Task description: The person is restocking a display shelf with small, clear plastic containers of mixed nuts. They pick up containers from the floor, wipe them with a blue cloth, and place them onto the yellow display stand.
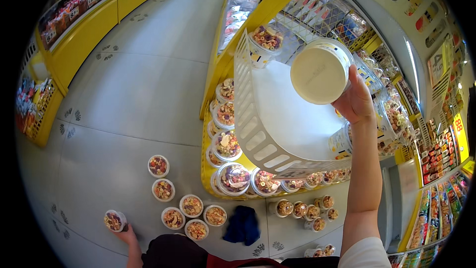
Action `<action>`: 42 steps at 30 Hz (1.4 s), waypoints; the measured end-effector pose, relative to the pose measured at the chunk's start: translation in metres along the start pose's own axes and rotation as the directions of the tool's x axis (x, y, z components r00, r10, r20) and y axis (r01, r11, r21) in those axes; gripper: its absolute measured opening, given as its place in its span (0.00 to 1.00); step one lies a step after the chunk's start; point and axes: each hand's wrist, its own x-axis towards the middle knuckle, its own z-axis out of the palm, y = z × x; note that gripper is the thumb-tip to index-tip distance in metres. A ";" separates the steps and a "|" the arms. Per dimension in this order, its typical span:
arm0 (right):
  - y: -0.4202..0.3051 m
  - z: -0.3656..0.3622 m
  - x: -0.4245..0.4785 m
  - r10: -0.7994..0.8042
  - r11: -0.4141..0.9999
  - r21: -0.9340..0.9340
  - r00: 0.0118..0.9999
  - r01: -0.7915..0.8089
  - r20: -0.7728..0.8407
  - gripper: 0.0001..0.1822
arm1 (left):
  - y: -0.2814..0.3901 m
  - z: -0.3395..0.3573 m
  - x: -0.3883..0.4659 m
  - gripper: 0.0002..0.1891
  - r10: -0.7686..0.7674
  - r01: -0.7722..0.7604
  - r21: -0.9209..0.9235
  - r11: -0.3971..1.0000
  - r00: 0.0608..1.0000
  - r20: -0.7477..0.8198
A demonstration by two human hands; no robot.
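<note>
My right hand [355,98] grips a white paper tub [319,73] from its right side, with the tub's plain base turned towards me, above a white tiered shelf [282,119] with a slotted rim. At the lower left, my left hand [128,235] holds a clear-lidded tub of cereal mix [114,220] over the grey floor. One filled tub [267,41] stands at the shelf's far left corner; more tubs [342,139] stand along its right side. The contents of the tub in my right hand are hidden.
Several cereal tubs [191,205] stand on the floor, beside a dark blue cloth [242,225]. More tubs [284,207] are on the floor to the right. A yellow lower tier [205,171] carries rows of tubs. Snack shelves with yellow fronts [93,44] line the left aisle.
</note>
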 end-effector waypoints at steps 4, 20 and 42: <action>0.008 -0.017 -0.007 -0.020 0.999 0.053 0.994 0.014 0.112 0.38 | 0.002 -0.006 -0.006 0.58 0.054 -0.051 0.122 0.991 0.998 -0.018; 0.012 -0.021 -0.015 -0.008 0.994 0.112 0.982 -0.014 0.190 0.34 | 0.125 0.006 -0.114 0.51 0.058 -0.083 0.024 0.996 0.847 0.528; 0.279 0.090 -0.247 0.527 0.741 -0.508 0.849 -0.439 0.035 0.51 | 0.332 0.033 -0.130 0.33 0.664 -0.632 -0.512 0.581 0.005 0.748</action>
